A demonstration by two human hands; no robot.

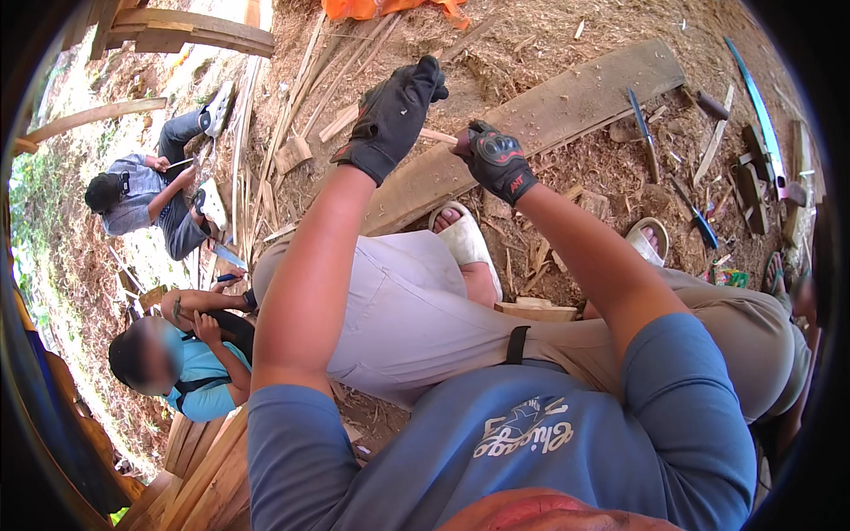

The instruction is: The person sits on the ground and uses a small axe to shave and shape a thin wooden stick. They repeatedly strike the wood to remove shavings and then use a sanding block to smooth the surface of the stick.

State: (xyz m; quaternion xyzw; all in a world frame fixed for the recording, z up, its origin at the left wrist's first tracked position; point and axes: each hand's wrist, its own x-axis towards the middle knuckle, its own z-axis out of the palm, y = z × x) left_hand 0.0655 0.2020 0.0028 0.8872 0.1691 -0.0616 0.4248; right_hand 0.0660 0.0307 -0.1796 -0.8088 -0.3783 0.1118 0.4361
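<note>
My left hand [394, 115], in a black glove, is raised over the ground beyond my knees with its fingers curled closed. What lies inside those fingers is hidden. To its right, my right hand [498, 161], in a black glove with a padded knuckle guard, is closed around the end of a thin pale wooden stick [437, 135]. The stick points toward my left hand; whether the two touch cannot be made out. A small reddish-brown piece shows at the right hand's fingertips, its kind unclear. Beneath both hands a long wide plank [580, 97] lies slanted on the ground.
Right of the plank lie a knife [644, 133], a blue-and-black-handled knife [699, 219], a long curved blade [757, 111] and a wooden block tool [751, 181]. Two people sit at left, one in grey [133, 190], one in turquoise [212, 367]. A knife [228, 257] is near them. Shavings cover the ground.
</note>
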